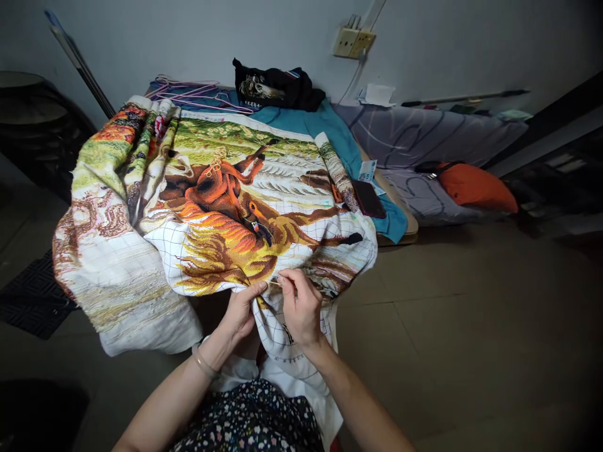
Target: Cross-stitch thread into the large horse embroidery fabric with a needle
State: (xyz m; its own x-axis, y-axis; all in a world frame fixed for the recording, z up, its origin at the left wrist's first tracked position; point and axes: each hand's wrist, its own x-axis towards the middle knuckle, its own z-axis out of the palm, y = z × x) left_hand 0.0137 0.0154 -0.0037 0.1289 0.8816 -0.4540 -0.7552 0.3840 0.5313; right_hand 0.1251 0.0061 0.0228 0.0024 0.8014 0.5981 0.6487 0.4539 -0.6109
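Observation:
A large cross-stitch cloth [292,220] with a stitched horse in orange, brown and yellow spreads out in front of me and drapes over my lap. My left hand [242,311] is closed on its near edge, thumb on top and fingers hidden beneath. Just to the right, my right hand [300,304] pinches a thin pale thread [274,283] close above the cloth; whether a needle is in the fingers cannot be made out. A looped bundle of yellow thread [217,160] lies on the stitched horse. Black grid lines show on unstitched parts.
Rolled cloth [333,166] lies at the right end, beside a dark phone [368,198]. Behind are pink hangers [188,94] and a black bag [277,88]. An orange cushion [478,187] rests on the grey-covered seat [405,194]. Stacked stools [35,125] stand at left.

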